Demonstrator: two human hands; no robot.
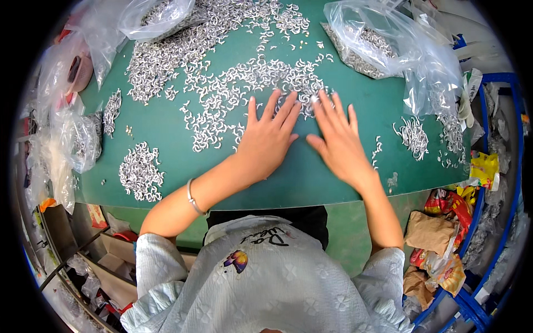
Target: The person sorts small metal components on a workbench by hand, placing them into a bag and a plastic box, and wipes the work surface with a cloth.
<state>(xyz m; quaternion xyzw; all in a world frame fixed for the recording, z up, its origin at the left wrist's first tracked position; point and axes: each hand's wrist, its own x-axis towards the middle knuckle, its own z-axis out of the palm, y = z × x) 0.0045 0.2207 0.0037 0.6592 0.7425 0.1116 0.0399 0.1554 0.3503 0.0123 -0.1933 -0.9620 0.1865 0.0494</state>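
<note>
Small curved silver metal pieces lie loosely spread over the middle of the green table. My left hand rests palm down at the near edge of this spread, fingers stretched out, fingertips touching some pieces. Beside it my right hand is also palm down with its fingers spread, its fingertips by the right end of the pieces. Neither hand grips anything. What lies beneath the palms is hidden. A silver bangle circles my left wrist.
A denser heap of pieces lies far left, a smaller pile near left, another pile at right. Clear plastic bags with pieces stand at the back. A blue rack borders the right, cardboard boxes lower left.
</note>
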